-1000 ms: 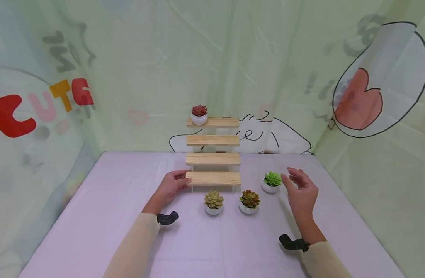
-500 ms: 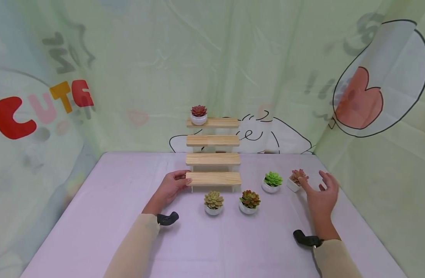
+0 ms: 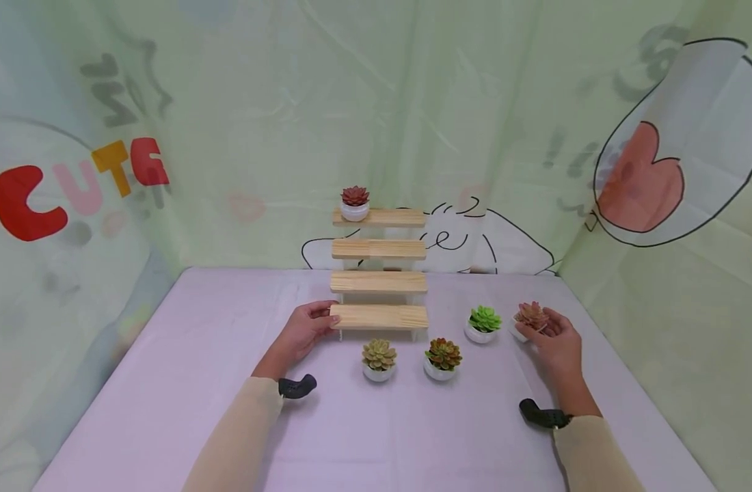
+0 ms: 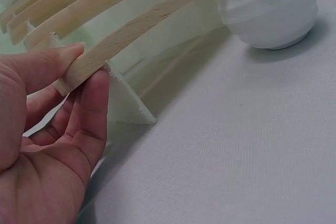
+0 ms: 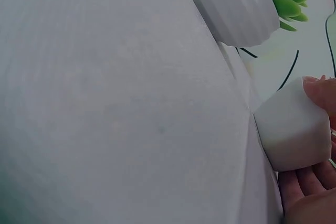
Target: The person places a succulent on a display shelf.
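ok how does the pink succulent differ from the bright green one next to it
The pink succulent is held by the right hand, while the green succulent stands untouched on the table. The pink one's pot is angular and faceted; the green one's pot is rounded and ribbed. Both pots are white.

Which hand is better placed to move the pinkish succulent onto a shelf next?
Right, most likely: the right hand grips the white pot of the pinkish succulent between thumb and fingers. The left hand, farther away, pinches the left end of the bottom shelf.
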`<act>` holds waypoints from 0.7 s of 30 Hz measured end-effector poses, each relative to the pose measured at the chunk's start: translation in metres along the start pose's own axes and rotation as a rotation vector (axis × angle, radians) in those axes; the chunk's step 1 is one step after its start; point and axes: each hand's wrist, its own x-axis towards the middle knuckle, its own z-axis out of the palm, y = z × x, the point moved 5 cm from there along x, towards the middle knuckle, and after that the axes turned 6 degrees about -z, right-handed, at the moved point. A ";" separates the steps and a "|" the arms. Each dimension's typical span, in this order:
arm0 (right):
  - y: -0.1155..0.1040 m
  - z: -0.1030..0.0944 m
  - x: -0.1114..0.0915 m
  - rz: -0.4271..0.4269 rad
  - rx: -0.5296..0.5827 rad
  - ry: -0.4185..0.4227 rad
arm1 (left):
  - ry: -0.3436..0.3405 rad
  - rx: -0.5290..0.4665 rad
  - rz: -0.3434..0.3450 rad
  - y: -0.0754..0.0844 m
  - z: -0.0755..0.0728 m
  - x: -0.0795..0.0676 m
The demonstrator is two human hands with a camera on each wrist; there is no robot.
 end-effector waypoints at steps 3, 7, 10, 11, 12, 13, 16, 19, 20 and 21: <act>0.000 0.000 0.000 0.012 -0.028 0.006 | -0.005 0.001 0.000 0.001 0.001 0.000; 0.002 0.001 0.000 0.021 -0.045 -0.004 | -0.009 -0.008 -0.007 0.000 -0.001 0.001; 0.002 0.002 0.000 0.003 -0.067 -0.018 | -0.008 -0.014 -0.011 -0.002 -0.002 0.003; 0.002 0.002 0.000 -0.006 -0.080 -0.022 | -0.009 -0.013 -0.010 -0.002 -0.003 0.003; 0.001 0.001 0.001 -0.016 -0.094 -0.025 | -0.009 -0.012 -0.008 -0.002 -0.003 0.003; 0.001 0.001 0.001 -0.025 -0.109 -0.028 | -0.008 -0.013 -0.007 -0.003 -0.003 0.004; -0.001 0.000 0.000 -0.037 -0.135 -0.033 | -0.013 -0.012 0.004 -0.003 -0.003 0.004; 0.000 -0.001 0.000 -0.042 -0.130 -0.027 | -0.018 -0.015 0.010 -0.002 -0.002 0.002; 0.000 -0.002 0.000 -0.042 -0.131 -0.028 | -0.021 -0.018 0.010 -0.002 -0.001 0.002; 0.001 -0.002 0.000 -0.042 -0.133 -0.030 | -0.022 -0.024 0.007 -0.002 -0.001 0.001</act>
